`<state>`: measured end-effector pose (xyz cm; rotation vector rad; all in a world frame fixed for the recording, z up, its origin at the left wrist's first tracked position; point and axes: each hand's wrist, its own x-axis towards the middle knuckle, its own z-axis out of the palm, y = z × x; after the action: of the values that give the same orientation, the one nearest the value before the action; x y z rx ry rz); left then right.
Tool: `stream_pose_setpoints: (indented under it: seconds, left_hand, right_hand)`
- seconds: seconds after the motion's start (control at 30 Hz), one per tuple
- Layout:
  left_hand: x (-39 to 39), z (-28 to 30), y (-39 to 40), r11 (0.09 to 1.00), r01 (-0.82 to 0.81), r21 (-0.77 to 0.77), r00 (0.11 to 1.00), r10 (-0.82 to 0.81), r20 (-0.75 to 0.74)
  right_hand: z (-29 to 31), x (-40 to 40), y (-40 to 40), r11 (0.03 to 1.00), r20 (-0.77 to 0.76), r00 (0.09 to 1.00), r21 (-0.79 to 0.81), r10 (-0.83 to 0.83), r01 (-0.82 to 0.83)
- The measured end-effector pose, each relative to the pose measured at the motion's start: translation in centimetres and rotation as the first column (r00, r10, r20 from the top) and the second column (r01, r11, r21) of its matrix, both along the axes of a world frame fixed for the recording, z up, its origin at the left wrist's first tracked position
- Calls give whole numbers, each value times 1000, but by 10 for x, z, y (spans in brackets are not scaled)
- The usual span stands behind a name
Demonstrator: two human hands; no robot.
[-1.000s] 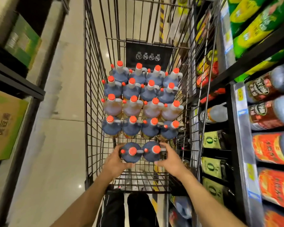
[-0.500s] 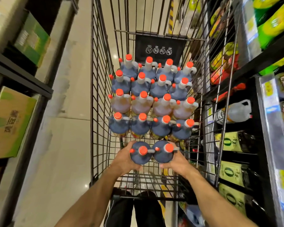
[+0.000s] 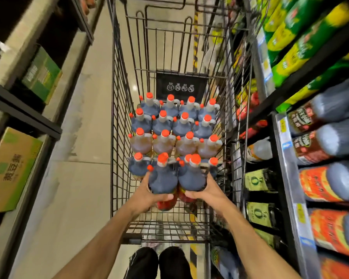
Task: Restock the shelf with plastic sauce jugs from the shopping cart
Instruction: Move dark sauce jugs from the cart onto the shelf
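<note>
Two sauce jugs — left jug [image 3: 163, 178] and right jug [image 3: 192, 176] — were held side by side, touching, above the near end of the shopping cart [image 3: 117, 137]. Long axes close to upright, tipped slightly away from the person; orange caps up and toward the far end of the cart, red-labelled bases down toward the camera. Left hand [image 3: 149, 195] cupped the outer side and underside of the left jug, thumb curled across its near face. Right hand [image 3: 207, 191] wrapped the right jug likewise, fingers [image 3: 191, 195] curled round its lower body.

Against half a second ago: the pair then sat lower, caps facing almost straight at the camera; now raised clear, their sides showing, overlapping the nearest row behind. View also swung upward.

Beyond, sixteen jugs stood upright in the cart in four rows of four; the amber row [image 3: 175, 143] was second from near, the rest dark. Black placard [image 3: 181, 87] on the far cart wall. To the right, shelf [image 3: 282, 141] held bottles lying on their sides. To the left, a cardboard box [image 3: 10, 170].
</note>
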<state>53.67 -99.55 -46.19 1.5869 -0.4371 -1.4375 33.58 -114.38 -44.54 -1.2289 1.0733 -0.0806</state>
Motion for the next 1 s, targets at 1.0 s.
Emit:
stream_pose_setpoints:
  seconds: [1.0]
  left_hand:
    - [1, 425, -48, 675, 19, -738, 995, 57, 78]
  right_hand:
    - [412, 12, 25, 814, 722, 674, -293, -156, 501]
